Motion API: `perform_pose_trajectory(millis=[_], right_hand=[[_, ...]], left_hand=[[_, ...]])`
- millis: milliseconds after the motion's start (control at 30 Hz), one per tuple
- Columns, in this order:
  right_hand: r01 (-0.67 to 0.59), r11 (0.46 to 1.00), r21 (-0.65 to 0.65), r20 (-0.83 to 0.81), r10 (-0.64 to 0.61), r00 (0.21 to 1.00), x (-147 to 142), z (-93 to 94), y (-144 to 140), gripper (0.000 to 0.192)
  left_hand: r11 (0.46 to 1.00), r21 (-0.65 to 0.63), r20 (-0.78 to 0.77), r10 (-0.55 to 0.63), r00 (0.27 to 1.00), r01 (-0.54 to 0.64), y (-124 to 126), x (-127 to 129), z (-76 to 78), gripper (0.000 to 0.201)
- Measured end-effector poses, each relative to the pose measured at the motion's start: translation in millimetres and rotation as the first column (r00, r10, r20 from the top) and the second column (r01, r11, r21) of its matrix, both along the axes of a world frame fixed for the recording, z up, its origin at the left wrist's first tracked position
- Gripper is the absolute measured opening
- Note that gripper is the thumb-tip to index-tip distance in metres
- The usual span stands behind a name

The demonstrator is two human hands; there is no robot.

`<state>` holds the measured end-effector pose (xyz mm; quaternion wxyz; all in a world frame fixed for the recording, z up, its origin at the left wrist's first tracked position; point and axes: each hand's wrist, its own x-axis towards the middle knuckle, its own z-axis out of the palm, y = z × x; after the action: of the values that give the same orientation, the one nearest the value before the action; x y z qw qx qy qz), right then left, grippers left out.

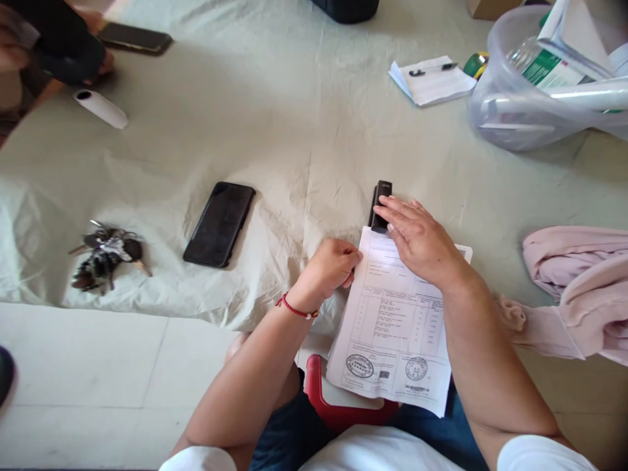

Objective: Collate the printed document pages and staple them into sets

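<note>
A stack of printed papers (387, 314) with two round stamps near the bottom hangs partly over the table's front edge. My left hand (333, 267) is closed, pinching the stack's upper left edge between thumb and fingers. At the top edge of the papers sits a black stapler (384, 190), its front end meeting the sheets. My right hand (419, 239) lies across the stapler and the top of the papers, its fingers stretched out. The fingertips touch the stapler's upper side, and the palm covers part of the top sheet.
Left of my hands lie a black phone (219, 224) and a bunch of keys (108, 254). A clear plastic basket (510, 121) stands at the right, beside a notepad (436, 88) with a pen. Pink cloth (579, 281) lies at right. Another person's arm (69, 46) rests by a second phone (135, 38).
</note>
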<state>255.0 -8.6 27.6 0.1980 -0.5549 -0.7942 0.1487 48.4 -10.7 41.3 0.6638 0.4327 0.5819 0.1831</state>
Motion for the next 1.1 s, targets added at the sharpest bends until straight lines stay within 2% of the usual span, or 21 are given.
perform_pose_trajectory(millis=[367,700,867,1100], right_hand=[[-0.025,1.000,-0.013,-0.017,0.025,1.000,6,5.0,-4,0.048],[0.075,0.996,0.044,-0.088,-0.071,0.994,0,10.8,-2,0.036],[0.120,0.992,0.031,-0.097,-0.116,0.988,-4,6.4,-3,0.034],[0.167,0.982,0.087,-0.041,-0.164,0.986,-11,-2.5,-5,0.031]], left_hand=[[0.999,0.014,-0.051,-0.033,0.998,0.033,-2,2,0.4,0.050],[0.996,0.079,-0.116,-0.042,0.992,0.051,-4,8,-0.1,0.050],[0.995,0.090,-0.115,-0.041,0.992,0.051,-4,8,-2.3,0.049],[0.993,0.101,-0.123,-0.051,0.991,0.064,-5,7,-1.6,0.050]])
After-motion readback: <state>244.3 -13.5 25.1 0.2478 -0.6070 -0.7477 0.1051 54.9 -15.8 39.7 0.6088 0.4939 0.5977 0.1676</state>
